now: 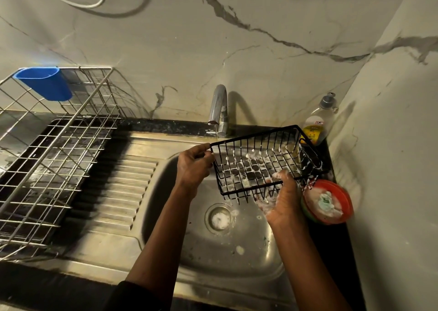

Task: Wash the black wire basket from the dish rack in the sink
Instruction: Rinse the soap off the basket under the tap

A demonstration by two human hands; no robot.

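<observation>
The black wire basket (258, 161) hangs tilted above the steel sink (189, 251), its wires flecked with white foam. My left hand (193, 166) grips the basket's left top corner. My right hand (282, 196), covered in suds, holds the basket's near right edge from below, fingers curled through the wires. A thin stream of water runs from the chrome tap (219, 109) just behind the basket's left rim. Foam sits in the drain (219, 218).
A metal dish rack (54, 159) with a blue cup (45, 83) stands on the left drainboard. A dish soap bottle (318, 121) stands at the back right corner. A red bowl (328, 202) holding a soapy scrubber sits right of the sink, against the wall.
</observation>
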